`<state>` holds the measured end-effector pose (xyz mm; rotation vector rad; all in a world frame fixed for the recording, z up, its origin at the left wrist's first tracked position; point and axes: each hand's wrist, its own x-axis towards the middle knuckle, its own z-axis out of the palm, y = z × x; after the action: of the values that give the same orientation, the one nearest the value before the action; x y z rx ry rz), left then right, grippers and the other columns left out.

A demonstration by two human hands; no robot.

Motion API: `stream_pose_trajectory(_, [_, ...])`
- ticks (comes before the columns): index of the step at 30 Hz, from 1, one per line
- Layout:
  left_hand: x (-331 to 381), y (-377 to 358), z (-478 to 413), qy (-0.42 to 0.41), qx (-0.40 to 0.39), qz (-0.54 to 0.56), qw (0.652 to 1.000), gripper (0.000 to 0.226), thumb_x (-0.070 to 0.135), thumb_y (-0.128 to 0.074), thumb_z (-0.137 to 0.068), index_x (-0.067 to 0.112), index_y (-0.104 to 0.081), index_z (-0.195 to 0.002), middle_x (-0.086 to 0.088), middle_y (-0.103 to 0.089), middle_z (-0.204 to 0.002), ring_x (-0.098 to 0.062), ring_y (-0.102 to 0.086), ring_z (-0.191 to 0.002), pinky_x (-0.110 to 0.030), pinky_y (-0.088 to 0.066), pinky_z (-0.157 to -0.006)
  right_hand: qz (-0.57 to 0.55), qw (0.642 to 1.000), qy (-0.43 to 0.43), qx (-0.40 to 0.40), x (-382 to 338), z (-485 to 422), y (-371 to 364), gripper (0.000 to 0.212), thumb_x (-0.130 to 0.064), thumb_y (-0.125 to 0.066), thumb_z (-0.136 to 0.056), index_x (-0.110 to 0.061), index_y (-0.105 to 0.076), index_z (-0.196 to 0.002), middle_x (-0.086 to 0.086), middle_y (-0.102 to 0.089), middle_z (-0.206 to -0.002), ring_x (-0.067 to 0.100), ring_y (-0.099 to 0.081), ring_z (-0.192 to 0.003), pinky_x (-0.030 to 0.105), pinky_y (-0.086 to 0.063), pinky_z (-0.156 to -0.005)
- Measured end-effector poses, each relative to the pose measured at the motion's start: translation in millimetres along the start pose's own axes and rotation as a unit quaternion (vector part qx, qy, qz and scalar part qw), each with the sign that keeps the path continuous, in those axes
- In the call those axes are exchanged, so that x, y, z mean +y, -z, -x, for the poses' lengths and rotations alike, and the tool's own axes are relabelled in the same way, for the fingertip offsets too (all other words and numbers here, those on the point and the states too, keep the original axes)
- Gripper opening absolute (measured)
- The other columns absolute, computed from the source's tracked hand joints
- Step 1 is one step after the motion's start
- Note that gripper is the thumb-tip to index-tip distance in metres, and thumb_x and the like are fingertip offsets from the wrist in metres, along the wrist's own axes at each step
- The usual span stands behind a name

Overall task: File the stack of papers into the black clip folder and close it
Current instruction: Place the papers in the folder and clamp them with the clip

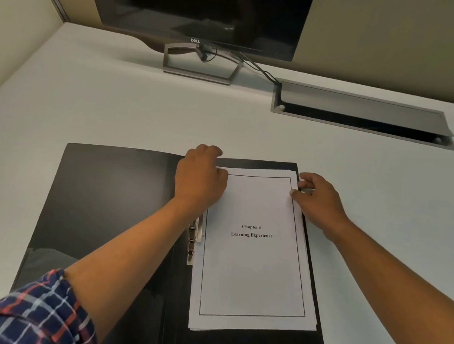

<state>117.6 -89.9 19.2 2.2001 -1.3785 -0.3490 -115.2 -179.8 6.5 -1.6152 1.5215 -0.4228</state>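
Observation:
The black clip folder point(108, 209) lies open flat on the white desk. A stack of white papers point(251, 273), top sheet reading "Chapter 6 Learning Experience", rests on the folder's right half, slightly fanned. The metal clip point(193, 241) shows beside the stack's left edge, near the spine. My left hand point(201, 180) presses on the stack's top left corner with fingers curled. My right hand point(318, 202) pinches the stack's top right edge between thumb and fingers.
A dark Dell monitor point(199, 7) on a grey stand point(201, 67) sits at the back of the desk point(115, 102). A grey cable tray with a raised lid point(362, 113) is set into the desk at back right. Walls close the left and back.

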Motion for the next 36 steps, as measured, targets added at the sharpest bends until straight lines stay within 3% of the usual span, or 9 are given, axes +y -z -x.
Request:
stream_pose_trajectory(4, [35, -8, -5, -0.074, -0.055, -0.014, 0.996, 0.04, 0.012, -0.054, -0.087, 0.013, -0.06, -0.126, -0.006, -0.061, -0.126, -0.029, -0.052, -0.116, -0.039, -0.042, -0.093, -0.045, 0.998, -0.023, 0.048, 3, 17, 13, 0.039, -0.021, -0.067, -0.085, -0.02, -0.058, -0.123, -0.003, -0.063, -0.117, 0.017, -0.061, -0.106, 0.041, -0.051, -0.094])
stream_pose_trajectory(7, [61, -22, -7, -0.154, -0.122, -0.03, 0.98, 0.043, 0.005, -0.052, -0.086, 0.015, -0.06, -0.126, -0.006, -0.06, -0.127, -0.029, -0.052, -0.117, -0.042, -0.043, -0.095, -0.037, 0.998, -0.027, 0.038, 15, 49, 23, 0.035, -0.02, -0.068, -0.085, -0.021, -0.061, -0.119, -0.003, -0.066, -0.114, 0.016, -0.064, -0.098, 0.046, -0.054, -0.091])
stream_pose_trajectory(12, [95, -52, -6, -0.374, -0.194, -0.137, 0.896, 0.054, -0.005, -0.05, -0.086, 0.026, -0.061, -0.128, 0.003, -0.057, -0.135, -0.023, -0.048, -0.125, -0.039, -0.04, -0.1, 0.039, 0.999, -0.032, -0.01, 55, 126, 31, 0.035, -0.018, -0.073, -0.082, -0.024, -0.062, -0.115, -0.009, -0.067, -0.103, 0.003, -0.063, -0.086, 0.009, -0.045, -0.072])
stream_pose_trajectory(16, [104, -69, -4, -0.481, -0.194, -0.251, 0.817, 0.041, 0.004, -0.049, -0.091, 0.025, -0.061, -0.124, 0.002, -0.056, -0.131, -0.023, -0.047, -0.123, -0.038, -0.037, -0.101, 0.094, 0.992, -0.073, -0.03, 81, 184, 30, 0.041, -0.021, -0.081, -0.074, -0.029, -0.062, -0.109, -0.012, -0.064, -0.088, 0.005, -0.063, -0.074, 0.009, -0.047, -0.061])
stream_pose_trajectory(19, [102, -71, -7, -0.5, -0.193, -0.301, 0.788, 0.037, 0.005, -0.051, -0.09, 0.022, -0.059, -0.122, 0.002, -0.057, -0.126, -0.022, -0.048, -0.12, -0.035, -0.037, -0.099, 0.114, 0.989, -0.082, -0.048, 89, 205, 21, 0.051, -0.027, -0.084, -0.068, -0.038, -0.057, -0.109, -0.016, -0.062, -0.087, 0.004, -0.061, -0.074, 0.011, -0.048, -0.061])
stream_pose_trajectory(26, [105, -65, -6, -0.483, -0.191, -0.334, 0.787, 0.034, 0.006, -0.052, -0.088, 0.019, -0.057, -0.12, 0.0, -0.057, -0.119, -0.022, -0.05, -0.114, -0.033, -0.037, -0.098, 0.149, 0.987, -0.05, -0.034, 89, 214, 15, 0.053, -0.039, -0.08, -0.069, -0.049, -0.048, -0.11, -0.027, -0.054, -0.094, -0.001, -0.057, -0.075, 0.009, -0.041, -0.059])
stream_pose_trajectory(31, [96, -69, -5, -0.477, -0.186, -0.313, 0.8, 0.042, 0.006, -0.049, -0.087, 0.018, -0.053, -0.127, 0.0, -0.055, -0.128, -0.022, -0.048, -0.119, -0.035, -0.038, -0.099, 0.14, 0.989, -0.045, -0.024, 91, 213, 15, 0.048, -0.038, -0.081, -0.069, -0.045, -0.054, -0.108, -0.024, -0.057, -0.09, 0.001, -0.058, -0.071, 0.011, -0.042, -0.058])
stream_pose_trajectory(33, [93, -68, -5, -0.452, -0.179, -0.262, 0.834, 0.052, 0.003, -0.048, -0.087, 0.018, -0.047, -0.138, -0.001, -0.048, -0.143, -0.023, -0.043, -0.131, -0.036, -0.033, -0.107, 0.135, 0.989, -0.046, -0.023, 91, 213, 16, 0.048, -0.038, -0.08, -0.069, -0.044, -0.055, -0.109, -0.022, -0.058, -0.09, 0.002, -0.057, -0.07, 0.012, -0.042, -0.057])
stream_pose_trajectory(36, [84, -51, -12, -0.33, -0.155, -0.12, 0.923, 0.066, -0.007, -0.047, -0.08, 0.017, -0.047, -0.141, -0.002, -0.047, -0.148, -0.025, -0.041, -0.136, -0.04, -0.031, -0.11, 0.107, 0.994, -0.038, -0.003, 89, 207, 22, 0.048, -0.034, -0.08, -0.071, -0.041, -0.055, -0.111, -0.018, -0.059, -0.088, 0.004, -0.058, -0.071, 0.013, -0.046, -0.059])
